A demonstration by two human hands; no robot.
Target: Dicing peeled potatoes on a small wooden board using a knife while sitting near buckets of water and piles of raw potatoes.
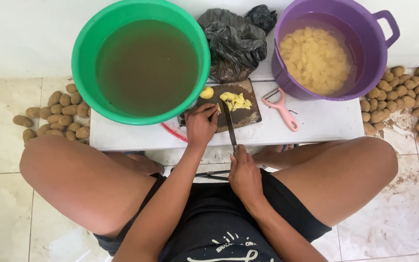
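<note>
My left hand [201,123] presses down on a piece of peeled potato on a dark cutting board [246,116]. A knife [229,125] lies with its blade beside that hand, and my right hand [244,175] grips its handle near the table's front edge. Yellow potato slices [236,101] are heaped on the board's middle. One peeled potato [206,92] rests at the board's far left corner.
A green tub [87,43] of murky water stands at the left and a purple bucket [287,80] with potato slices in water at the right. A pink peeler [282,109] lies on the low white table [326,121]. Black plastic bags [233,41] sit behind. Unpeeled potatoes [59,114] lie on the floor on both sides.
</note>
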